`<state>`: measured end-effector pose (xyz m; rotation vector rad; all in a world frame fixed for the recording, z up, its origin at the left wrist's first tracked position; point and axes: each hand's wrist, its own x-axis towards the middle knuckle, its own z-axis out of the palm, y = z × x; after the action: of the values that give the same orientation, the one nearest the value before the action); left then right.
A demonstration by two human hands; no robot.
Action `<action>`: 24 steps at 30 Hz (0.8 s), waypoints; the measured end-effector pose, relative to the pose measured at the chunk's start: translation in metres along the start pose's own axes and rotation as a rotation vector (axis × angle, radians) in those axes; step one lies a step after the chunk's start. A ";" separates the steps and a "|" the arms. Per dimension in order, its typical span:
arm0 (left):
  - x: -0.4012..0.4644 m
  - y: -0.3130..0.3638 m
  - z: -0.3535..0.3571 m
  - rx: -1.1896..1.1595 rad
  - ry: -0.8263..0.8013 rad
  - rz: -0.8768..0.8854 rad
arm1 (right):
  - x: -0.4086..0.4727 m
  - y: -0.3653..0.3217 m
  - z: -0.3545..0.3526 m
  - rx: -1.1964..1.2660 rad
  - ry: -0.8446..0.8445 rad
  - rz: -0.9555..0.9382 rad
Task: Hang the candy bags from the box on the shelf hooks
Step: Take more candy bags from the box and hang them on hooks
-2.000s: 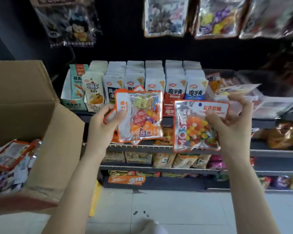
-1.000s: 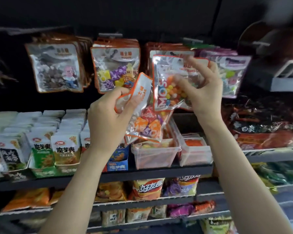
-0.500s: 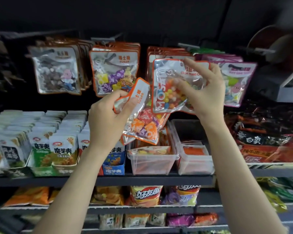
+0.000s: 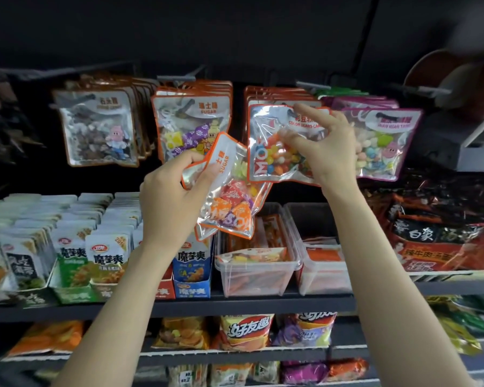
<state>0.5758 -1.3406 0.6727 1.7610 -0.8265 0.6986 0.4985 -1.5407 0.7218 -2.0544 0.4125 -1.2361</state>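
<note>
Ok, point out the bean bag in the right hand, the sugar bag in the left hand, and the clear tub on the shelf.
Bean bag [image 4: 266, 152], head view, on its clear front, left side.
Sugar bag [image 4: 229, 210], head view, on its lower half with wrapped candies.
Clear tub [image 4: 256, 277], head view, on its front wall.

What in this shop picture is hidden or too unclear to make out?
- Head view: the jelly bean bag's hang hole is covered by the right hand.
- The box is outside the frame.
- Dark blurred round things at top right: unidentifiable.
- Lowest shelf packets: cut by the bottom edge.
</note>
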 end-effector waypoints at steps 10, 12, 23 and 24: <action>-0.003 -0.022 -0.022 0.084 -0.004 -0.050 | 0.033 0.025 0.057 -0.535 0.114 -0.068; -0.005 -0.019 -0.023 0.064 -0.019 -0.039 | 0.034 0.026 0.060 -0.557 0.076 -0.064; -0.010 -0.013 -0.019 -0.065 -0.065 -0.070 | -0.064 0.007 0.030 0.066 -0.056 0.012; -0.010 -0.012 -0.019 -0.097 -0.070 -0.084 | -0.076 0.000 0.024 0.110 -0.127 0.021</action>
<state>0.5784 -1.3178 0.6641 1.7303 -0.8144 0.5357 0.4816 -1.4874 0.6653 -2.0164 0.2995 -1.0841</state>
